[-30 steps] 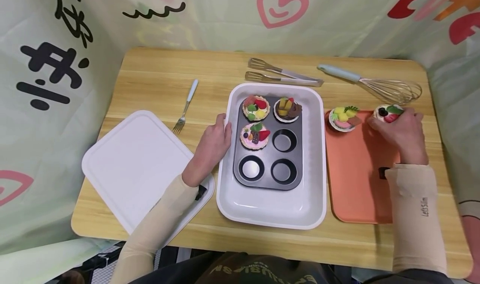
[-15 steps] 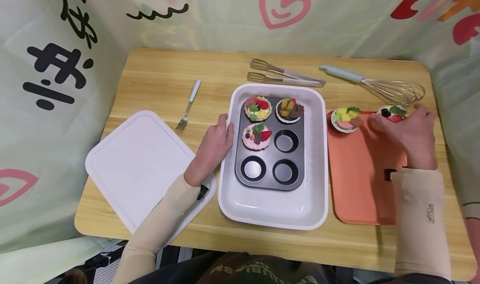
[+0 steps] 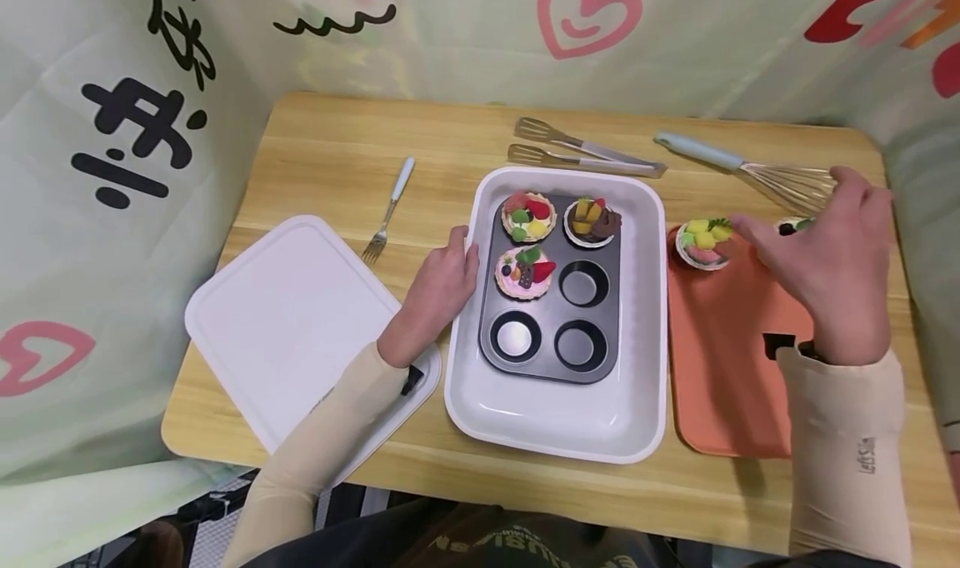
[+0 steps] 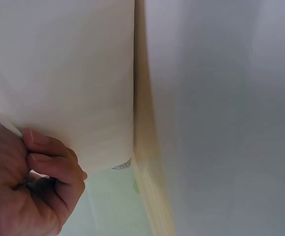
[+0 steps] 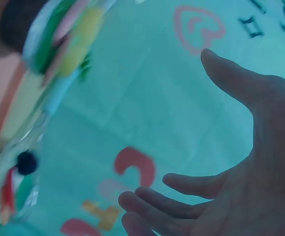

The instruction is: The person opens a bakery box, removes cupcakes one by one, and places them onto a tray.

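Note:
My left hand point(image 3: 435, 289) grips the left rim of a deep white tray point(image 3: 555, 454); in the left wrist view its fingers point(image 4: 59, 169) curl at the edge. Inside the tray lies a dark muffin tin point(image 3: 547, 310) with a fruit tart point(image 3: 529, 216), a chocolate tart point(image 3: 591, 221) and a pink-cream tart point(image 3: 525, 273) in its cups. Above the orange tray point(image 3: 720, 376) my right hand point(image 3: 840, 276) is spread and holds nothing. A berry tart point(image 3: 793, 225) is partly hidden behind it; a yellow-fruit tart point(image 3: 703, 243) sits to its left.
A whisk point(image 3: 750, 168) and metal tongs point(image 3: 585, 156) lie along the back of the wooden table point(image 3: 330, 151). A fork point(image 3: 388, 210) lies left of the deep tray. The white lid-like board point(image 3: 300, 318) lies at the left, under the left forearm.
My right hand has let go of the berry tart, risen and spread its fingers. The tart stays at the orange tray's back right corner. My left hand keeps its grip. The head view shifted slightly.

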{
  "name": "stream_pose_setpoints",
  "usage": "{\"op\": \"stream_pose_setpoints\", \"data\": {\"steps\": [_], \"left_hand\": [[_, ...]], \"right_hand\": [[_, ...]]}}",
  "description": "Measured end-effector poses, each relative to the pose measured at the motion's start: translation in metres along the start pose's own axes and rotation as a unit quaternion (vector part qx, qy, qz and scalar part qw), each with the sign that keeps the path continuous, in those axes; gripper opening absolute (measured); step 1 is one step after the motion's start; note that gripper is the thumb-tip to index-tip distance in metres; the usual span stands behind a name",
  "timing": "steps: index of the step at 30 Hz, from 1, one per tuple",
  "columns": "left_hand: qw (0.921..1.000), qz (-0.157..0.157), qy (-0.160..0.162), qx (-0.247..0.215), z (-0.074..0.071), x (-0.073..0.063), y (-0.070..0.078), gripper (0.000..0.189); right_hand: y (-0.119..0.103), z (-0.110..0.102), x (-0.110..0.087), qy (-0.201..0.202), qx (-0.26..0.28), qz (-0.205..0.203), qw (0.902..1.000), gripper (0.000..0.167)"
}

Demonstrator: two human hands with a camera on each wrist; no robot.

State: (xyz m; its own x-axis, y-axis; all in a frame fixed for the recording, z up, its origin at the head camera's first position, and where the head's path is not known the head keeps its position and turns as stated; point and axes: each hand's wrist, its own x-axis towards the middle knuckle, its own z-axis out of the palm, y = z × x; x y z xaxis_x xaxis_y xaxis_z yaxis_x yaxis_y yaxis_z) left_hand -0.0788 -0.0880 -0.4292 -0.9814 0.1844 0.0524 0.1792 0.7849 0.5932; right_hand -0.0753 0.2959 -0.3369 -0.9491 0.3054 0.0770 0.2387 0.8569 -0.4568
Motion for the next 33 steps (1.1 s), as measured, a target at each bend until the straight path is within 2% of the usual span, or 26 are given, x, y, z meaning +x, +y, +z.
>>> {"op": "stream_pose_setpoints", "data": {"steps": [5, 11, 17, 20, 25, 33], "left_hand": [[1.0, 0.004, 0.002, 0.002, 0.0, 0.001, 0.0, 0.036], [0.9999, 0.012, 0.002, 0.006, -0.001, 0.001, 0.001, 0.035], [1.0, 0.006, -0.006, 0.004, -0.001, 0.001, 0.0, 0.035], [1.0, 0.001, -0.01, -0.002, -0.001, 0.001, 0.001, 0.035], [1.0, 0.001, -0.007, -0.002, -0.002, 0.001, 0.001, 0.035], [1.0, 0.008, -0.002, 0.001, -0.001, 0.001, 0.0, 0.035]], "right_hand": [[-0.025, 0.009, -0.009, 0.01, 0.011, -0.078, 0.9968, 0.097], [-0.061, 0.018, -0.02, -0.026, 0.03, -0.118, 0.9922, 0.099], [-0.095, 0.029, -0.022, -0.055, 0.039, -0.169, 0.9832, 0.102], [-0.11, 0.034, -0.023, -0.079, 0.03, -0.175, 0.981, 0.103], [-0.128, 0.046, -0.026, -0.099, 0.033, -0.209, 0.9724, 0.1], [-0.142, 0.076, -0.035, -0.184, 0.005, -0.212, 0.9597, 0.102]]}}
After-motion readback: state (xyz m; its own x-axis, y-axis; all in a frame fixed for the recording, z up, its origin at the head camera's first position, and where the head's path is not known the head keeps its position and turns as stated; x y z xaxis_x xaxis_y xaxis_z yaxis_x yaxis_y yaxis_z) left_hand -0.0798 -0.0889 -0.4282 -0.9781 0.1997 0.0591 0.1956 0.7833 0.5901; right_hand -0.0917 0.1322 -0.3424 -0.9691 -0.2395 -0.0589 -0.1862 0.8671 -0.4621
